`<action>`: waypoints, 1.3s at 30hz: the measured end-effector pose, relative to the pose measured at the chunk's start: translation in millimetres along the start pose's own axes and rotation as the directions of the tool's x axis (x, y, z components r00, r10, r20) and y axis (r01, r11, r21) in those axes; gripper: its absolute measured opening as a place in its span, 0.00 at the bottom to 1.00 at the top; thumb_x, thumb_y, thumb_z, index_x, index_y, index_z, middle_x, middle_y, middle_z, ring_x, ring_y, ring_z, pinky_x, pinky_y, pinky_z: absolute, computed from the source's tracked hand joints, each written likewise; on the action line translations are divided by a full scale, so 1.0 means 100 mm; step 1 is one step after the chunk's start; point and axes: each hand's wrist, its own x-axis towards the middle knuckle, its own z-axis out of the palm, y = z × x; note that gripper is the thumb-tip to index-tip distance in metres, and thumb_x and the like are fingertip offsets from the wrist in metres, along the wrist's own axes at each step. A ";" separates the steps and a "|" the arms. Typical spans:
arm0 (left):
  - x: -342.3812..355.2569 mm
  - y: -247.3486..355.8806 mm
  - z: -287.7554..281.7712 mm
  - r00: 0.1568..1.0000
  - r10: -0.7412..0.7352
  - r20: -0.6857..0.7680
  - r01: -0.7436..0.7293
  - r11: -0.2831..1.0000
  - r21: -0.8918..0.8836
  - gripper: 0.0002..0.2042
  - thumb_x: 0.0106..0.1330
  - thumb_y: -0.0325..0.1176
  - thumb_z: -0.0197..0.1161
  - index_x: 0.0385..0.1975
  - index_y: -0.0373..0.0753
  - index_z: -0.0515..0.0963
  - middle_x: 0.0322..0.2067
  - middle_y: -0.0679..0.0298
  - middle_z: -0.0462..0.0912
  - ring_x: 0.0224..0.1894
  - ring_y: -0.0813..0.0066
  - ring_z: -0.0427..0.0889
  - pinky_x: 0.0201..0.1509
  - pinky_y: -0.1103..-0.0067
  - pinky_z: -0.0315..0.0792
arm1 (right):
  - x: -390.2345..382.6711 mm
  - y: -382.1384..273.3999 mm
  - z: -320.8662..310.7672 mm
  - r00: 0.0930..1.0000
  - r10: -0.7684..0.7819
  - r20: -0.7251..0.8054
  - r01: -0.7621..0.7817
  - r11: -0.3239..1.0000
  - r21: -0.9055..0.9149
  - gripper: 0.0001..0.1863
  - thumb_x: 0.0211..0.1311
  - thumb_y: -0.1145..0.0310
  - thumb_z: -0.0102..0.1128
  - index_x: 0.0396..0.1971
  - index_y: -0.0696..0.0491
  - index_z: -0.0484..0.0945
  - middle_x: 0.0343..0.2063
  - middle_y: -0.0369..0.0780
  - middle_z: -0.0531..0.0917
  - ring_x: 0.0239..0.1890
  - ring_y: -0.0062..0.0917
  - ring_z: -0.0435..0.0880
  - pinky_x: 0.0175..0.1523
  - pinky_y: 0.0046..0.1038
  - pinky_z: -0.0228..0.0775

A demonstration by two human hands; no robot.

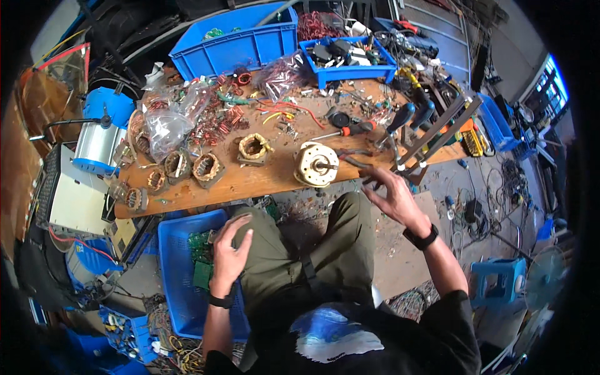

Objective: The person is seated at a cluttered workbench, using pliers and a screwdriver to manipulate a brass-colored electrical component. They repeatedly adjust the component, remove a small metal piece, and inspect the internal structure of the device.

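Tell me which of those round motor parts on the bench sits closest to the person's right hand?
The pale cream motor with the shaft poking out, just left of the right hand. The copper-wound cores lie farther left.

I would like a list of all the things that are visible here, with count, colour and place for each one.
wooden workbench: one, brown, across the middle
motor: one, cream and metal, front edge of the bench, near the right hand
pliers: one, dark handles, beside the motor, at the right fingertips
stator cores: several, copper and grey, left half of the bench
screwdrivers: several, red-black and blue handles, right part of the bench
plastic bags: a few, clear, left rear of the bench
blue bins: two, behind the bench
floor crate: one, blue, holding green circuit boards, by the left knee
left hand: resting on the left thigh, open, black wristband
right hand: open, reaching to the pliers, black watch
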 end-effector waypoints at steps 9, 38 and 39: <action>0.47 0.28 0.35 0.988 0.136 0.070 -0.126 0.984 -0.128 0.15 0.67 0.23 0.71 0.54 0.38 0.85 0.57 0.57 0.87 0.60 0.57 0.86 0.65 0.67 0.79 | 0.18 0.13 0.47 0.983 0.104 -0.152 -0.109 0.994 -0.029 0.20 0.66 0.72 0.70 0.57 0.58 0.80 0.43 0.46 0.86 0.48 0.39 0.86 0.56 0.38 0.78; 1.21 0.58 1.24 0.990 0.138 0.029 -0.135 0.988 -0.079 0.12 0.64 0.17 0.74 0.46 0.34 0.85 0.67 0.54 0.71 0.71 0.58 0.74 0.73 0.66 0.75 | 0.28 0.42 0.44 0.940 0.135 -0.313 -0.061 0.970 0.237 0.17 0.67 0.76 0.65 0.55 0.58 0.81 0.47 0.48 0.85 0.52 0.46 0.85 0.57 0.41 0.78; 1.21 0.58 1.23 0.993 0.119 0.029 -0.115 0.988 -0.098 0.13 0.64 0.17 0.74 0.47 0.34 0.84 0.67 0.54 0.71 0.71 0.58 0.74 0.72 0.67 0.75 | 0.38 0.41 0.40 0.935 0.106 -0.339 -0.043 0.981 0.187 0.18 0.67 0.77 0.64 0.56 0.59 0.80 0.48 0.49 0.84 0.53 0.48 0.84 0.58 0.42 0.77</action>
